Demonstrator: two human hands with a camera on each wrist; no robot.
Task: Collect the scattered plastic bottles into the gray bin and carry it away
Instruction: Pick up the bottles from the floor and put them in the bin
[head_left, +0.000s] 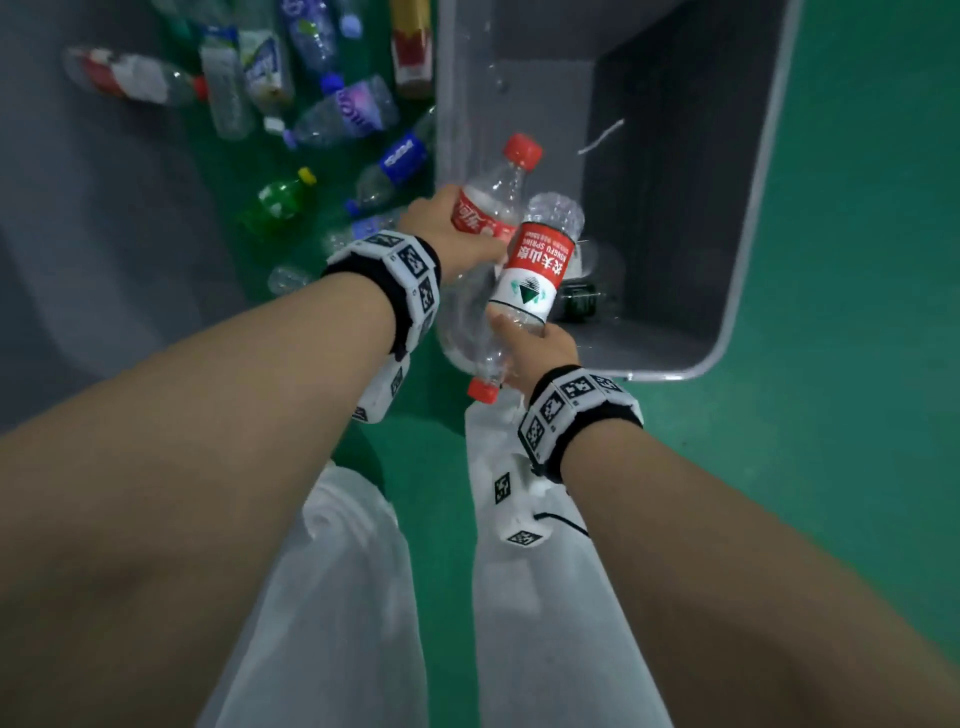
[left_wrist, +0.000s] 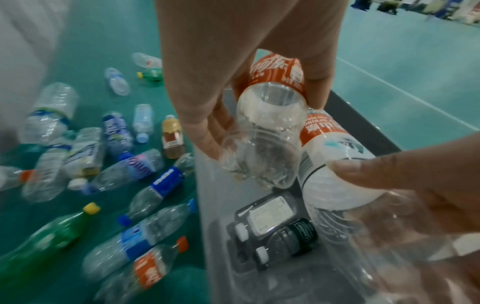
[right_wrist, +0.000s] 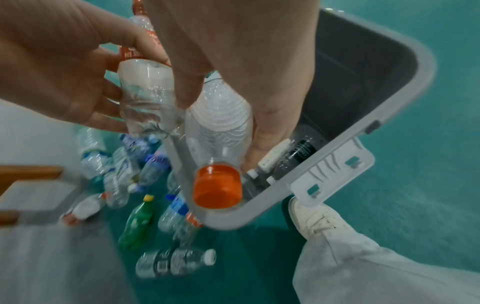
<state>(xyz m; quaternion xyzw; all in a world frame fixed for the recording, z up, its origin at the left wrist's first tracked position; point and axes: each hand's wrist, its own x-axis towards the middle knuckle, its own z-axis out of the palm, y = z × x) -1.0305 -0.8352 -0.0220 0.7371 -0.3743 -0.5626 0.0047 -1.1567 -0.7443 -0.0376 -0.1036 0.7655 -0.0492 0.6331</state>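
Observation:
The gray bin (head_left: 675, 182) stands open on the green floor, right of several scattered bottles (head_left: 337, 109). My left hand (head_left: 441, 228) grips a clear cola bottle (head_left: 493, 208) by its red label, red cap up, over the bin's near left corner. Beside it my right hand (head_left: 540, 348) holds a red-and-white labelled water bottle (head_left: 535, 265) upside down, cap toward me. The two bottles touch. In the left wrist view the left hand (left_wrist: 207, 72) grips the cola bottle (left_wrist: 270, 123) above the bin (left_wrist: 207, 205). In the right wrist view the right hand (right_wrist: 246, 61) holds the water bottle (right_wrist: 221, 123).
Two dark bottles (head_left: 579, 301) lie on the bin's floor. A green bottle (head_left: 280, 200) and several clear ones lie on the floor left of the bin. My legs in light trousers and a white shoe (right_wrist: 311, 218) are close to the bin's near edge. Gray flooring (head_left: 78, 208) lies at far left.

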